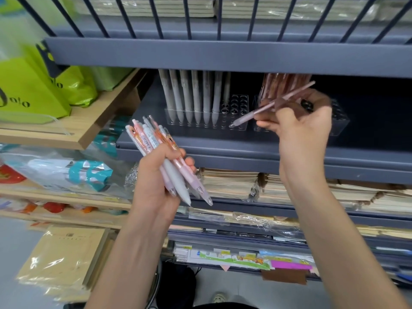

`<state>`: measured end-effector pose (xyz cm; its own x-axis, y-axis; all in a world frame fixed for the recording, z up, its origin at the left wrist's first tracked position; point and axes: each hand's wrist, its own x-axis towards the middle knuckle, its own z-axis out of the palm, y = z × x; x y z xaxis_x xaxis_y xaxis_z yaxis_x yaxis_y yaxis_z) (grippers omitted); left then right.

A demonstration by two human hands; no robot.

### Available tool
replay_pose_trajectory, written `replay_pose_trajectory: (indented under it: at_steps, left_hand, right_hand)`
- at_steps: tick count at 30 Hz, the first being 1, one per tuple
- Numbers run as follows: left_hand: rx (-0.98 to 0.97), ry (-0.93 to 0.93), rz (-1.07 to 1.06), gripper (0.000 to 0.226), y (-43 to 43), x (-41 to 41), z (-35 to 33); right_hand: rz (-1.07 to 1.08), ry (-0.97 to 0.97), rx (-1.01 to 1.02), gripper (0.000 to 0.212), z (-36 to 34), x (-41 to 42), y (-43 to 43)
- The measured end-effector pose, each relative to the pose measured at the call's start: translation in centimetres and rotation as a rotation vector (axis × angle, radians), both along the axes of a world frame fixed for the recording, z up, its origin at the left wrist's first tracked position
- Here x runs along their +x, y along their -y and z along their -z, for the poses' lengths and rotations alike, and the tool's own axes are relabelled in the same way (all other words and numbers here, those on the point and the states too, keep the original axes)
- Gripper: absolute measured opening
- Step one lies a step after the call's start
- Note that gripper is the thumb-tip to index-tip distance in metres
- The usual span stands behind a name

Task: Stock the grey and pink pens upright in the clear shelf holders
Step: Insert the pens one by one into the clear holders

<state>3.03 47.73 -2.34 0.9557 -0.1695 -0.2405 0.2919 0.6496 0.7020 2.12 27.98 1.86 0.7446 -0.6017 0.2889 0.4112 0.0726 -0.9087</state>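
Note:
My left hand (156, 175) grips a bundle of grey and pink pens (169, 161) below the shelf, tips pointing down and to the right. My right hand (298, 121) pinches a single pink pen (267, 105), tilted with its tip low left, in front of the two clear holders. In the left clear holder (239, 121) several grey pens (191, 97) stand upright, with free holes on its right side. Pink pens (283, 85) stand in the right clear holder (338, 121), which my right hand partly hides.
The holders sit on a dark grey metal shelf (223, 148) under a railed upper shelf (200, 54). Stacked notebooks (234, 184) fill the shelves below. To the left, wooden shelves (84, 134) carry green bags (29, 90) and plastic packets.

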Motion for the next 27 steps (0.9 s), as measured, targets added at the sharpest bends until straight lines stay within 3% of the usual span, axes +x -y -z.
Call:
replay_pose_trajectory:
  at_steps: [2, 6, 10, 15, 21, 25, 27]
  left_hand:
    - [-0.006, -0.011, -0.004, 0.006, 0.1, 0.0, 0.3]
    - [0.059, -0.014, 0.046, 0.012, 0.7, -0.1, 0.4]
    - [0.085, -0.025, 0.075, 0.004, 2.2, -0.2, 0.5]
    - [0.117, -0.012, 0.127, 0.009, 4.2, -0.3, 0.4]
    - [0.166, -0.011, 0.141, 0.008, 5.6, -0.3, 0.3]
    - [0.216, -0.013, 0.154, 0.01, 5.9, -0.5, 0.1]
    - [0.216, -0.018, 0.146, 0.015, 6.2, -0.5, 0.1]
  right_hand:
    - [0.073, 0.042, -0.029, 0.023, 0.4, 0.0, 0.5]
    - [0.334, 0.16, -0.132, 0.023, 0.9, -0.9, 2.9]
    - [0.534, 0.162, -0.239, 0.026, 1.0, -1.3, 6.0]
    - [0.507, 0.108, -0.285, 0.023, 1.2, -0.4, 8.8]
    - [0.385, -0.065, -0.532, 0.015, 1.3, 1.4, 10.1]
    - [0.424, -0.441, -0.976, 0.027, 0.1, 3.2, 10.9]
    - [0.385, -0.545, -1.085, 0.034, -0.9, 3.7, 10.9]
